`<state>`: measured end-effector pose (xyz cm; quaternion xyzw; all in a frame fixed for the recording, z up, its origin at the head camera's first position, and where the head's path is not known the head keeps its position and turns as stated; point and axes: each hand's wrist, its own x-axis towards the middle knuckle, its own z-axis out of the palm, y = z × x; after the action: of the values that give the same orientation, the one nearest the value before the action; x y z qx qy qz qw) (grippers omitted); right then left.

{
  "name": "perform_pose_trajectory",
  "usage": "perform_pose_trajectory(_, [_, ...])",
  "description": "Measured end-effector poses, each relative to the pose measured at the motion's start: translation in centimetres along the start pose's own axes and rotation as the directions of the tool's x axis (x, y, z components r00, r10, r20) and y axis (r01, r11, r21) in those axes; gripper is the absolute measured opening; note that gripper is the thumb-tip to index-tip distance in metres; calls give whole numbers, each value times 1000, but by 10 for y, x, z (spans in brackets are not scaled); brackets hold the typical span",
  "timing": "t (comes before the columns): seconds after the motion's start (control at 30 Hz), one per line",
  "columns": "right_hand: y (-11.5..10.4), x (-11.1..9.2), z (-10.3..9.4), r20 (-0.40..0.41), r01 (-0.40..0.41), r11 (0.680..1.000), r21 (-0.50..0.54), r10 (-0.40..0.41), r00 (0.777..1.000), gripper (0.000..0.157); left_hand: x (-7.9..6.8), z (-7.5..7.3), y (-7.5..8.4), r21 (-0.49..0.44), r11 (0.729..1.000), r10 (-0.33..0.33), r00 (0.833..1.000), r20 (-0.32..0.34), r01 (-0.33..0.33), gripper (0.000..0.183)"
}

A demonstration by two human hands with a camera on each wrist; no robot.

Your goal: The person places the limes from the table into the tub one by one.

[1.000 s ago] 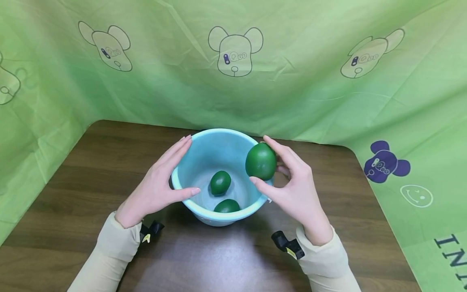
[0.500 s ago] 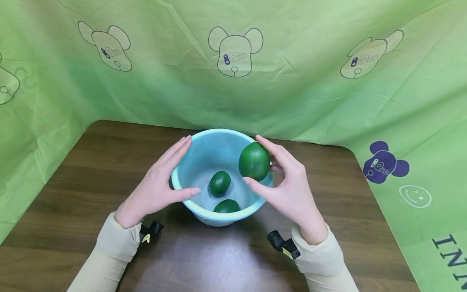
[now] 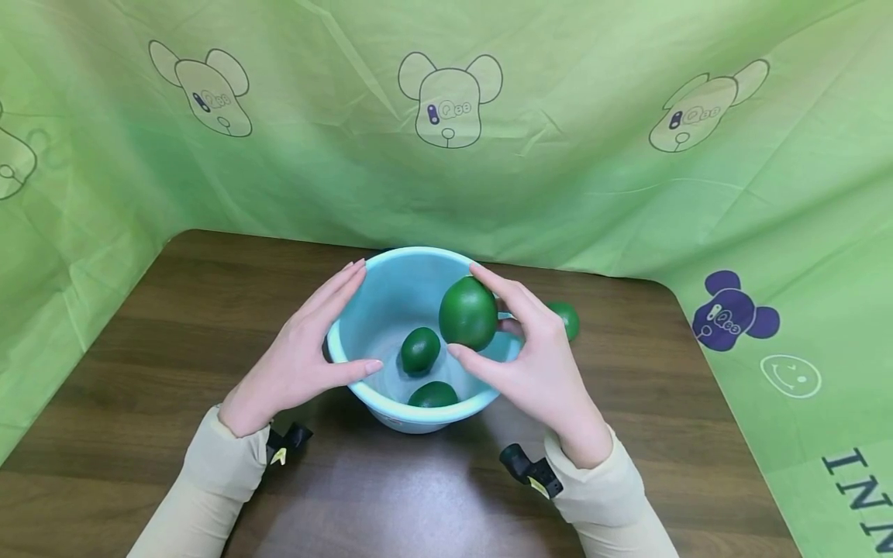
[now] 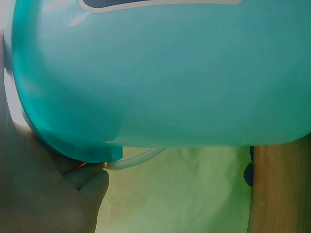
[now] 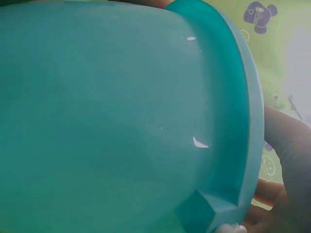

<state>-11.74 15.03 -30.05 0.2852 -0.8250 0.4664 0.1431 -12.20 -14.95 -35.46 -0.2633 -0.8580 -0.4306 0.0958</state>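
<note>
Pinching a green fruit (image 3: 468, 314) over a blue bucket (image 3: 401, 291) with right hand (image 3: 539, 356), left hand (image 3: 303, 353) gripping its rim (image 3: 422, 415)

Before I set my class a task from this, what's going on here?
A person's right hand holds a green oval fruit over the opening of a light-blue bucket, while the left hand grips the bucket's left rim. Two more green fruits lie inside. A fourth green fruit is on the wooden table, partly hidden behind the right hand.
</note>
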Motion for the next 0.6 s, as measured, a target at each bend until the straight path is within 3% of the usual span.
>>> perform_pose_trajectory(0.6, [-2,7,15,53,13,1000,17,-14,998,81,0,0,1,7,999,34,999,-7,-34,102])
